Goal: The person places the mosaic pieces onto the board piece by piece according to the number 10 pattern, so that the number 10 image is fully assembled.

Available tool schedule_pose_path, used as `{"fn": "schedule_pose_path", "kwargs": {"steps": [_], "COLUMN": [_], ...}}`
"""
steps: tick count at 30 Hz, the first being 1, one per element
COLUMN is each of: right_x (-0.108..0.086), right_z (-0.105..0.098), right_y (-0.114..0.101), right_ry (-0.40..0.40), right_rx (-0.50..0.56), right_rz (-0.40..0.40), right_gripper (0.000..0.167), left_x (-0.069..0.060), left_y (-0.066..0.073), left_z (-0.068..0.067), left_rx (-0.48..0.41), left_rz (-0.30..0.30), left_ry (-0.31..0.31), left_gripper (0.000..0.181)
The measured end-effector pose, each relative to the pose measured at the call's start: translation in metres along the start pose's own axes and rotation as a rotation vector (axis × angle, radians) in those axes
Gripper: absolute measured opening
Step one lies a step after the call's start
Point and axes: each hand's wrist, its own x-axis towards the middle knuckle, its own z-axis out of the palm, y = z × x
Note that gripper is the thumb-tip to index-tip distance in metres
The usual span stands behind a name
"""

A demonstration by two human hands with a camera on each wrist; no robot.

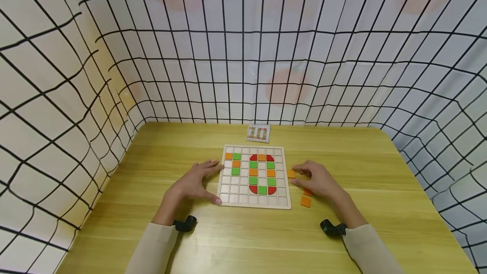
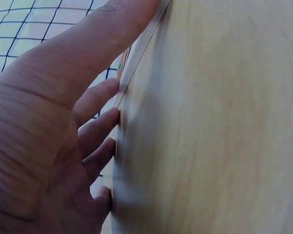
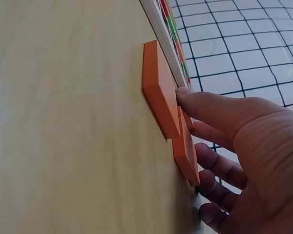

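A square gridded wooden board lies on the table, with orange, green and red tiles set in some of its cells. My left hand rests at the board's left side, its fingers spread and the thumb against the near left corner. At the right edge, my right hand pinches an orange square tile between thumb and index finger. Below that hand lie two more orange tiles, one partly covered and one in plain sight. The right wrist view shows the nearest orange tile flat on the wood.
A small printed pattern card lies behind the board, near the table's far edge. White walls with a black grid stand around the back and sides of the wooden table. Each wrist carries a black camera band.
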Motion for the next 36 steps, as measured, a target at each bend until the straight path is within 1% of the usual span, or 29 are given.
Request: {"fn": "schedule_pose_path", "kwargs": {"steps": [7,16,20,23,28,31,36], "right_x": [0.0,-0.001,0.001,0.003,0.007,0.009,0.015], "right_z": [0.002,0.003,0.002,0.0,0.001,0.004,0.011], "right_y": [0.002,0.005,0.004,-0.002,-0.02,-0.029,-0.04], "right_ry": [0.024,0.029,0.037,0.046,0.052,0.041,0.029], "right_rx": [0.0,0.041,0.069,0.084,0.118,0.138,0.133], "right_rz": [0.012,0.026,0.054,0.056,0.017,-0.005,-0.038], "right_gripper": [0.035,0.034,0.033,0.033,0.031,0.031,0.031], "left_x": [0.0,-0.001,-0.001,-0.001,0.0,0.0,0.0], "left_y": [0.0,0.0,-0.001,0.0,0.0,0.001,0.001], "left_z": [0.002,0.003,0.003,0.002,-0.001,-0.001,0.0], "left_rx": [0.002,-0.004,0.001,0.002,-0.003,-0.003,-0.006], "left_rz": [-0.001,-0.013,-0.014,-0.009,-0.007,-0.005,-0.002], "left_ry": [-0.001,-0.002,0.0,0.005,0.006,0.004,0.005], "left_gripper": [0.114,0.115,0.115,0.114,0.114,0.114,0.114]}}
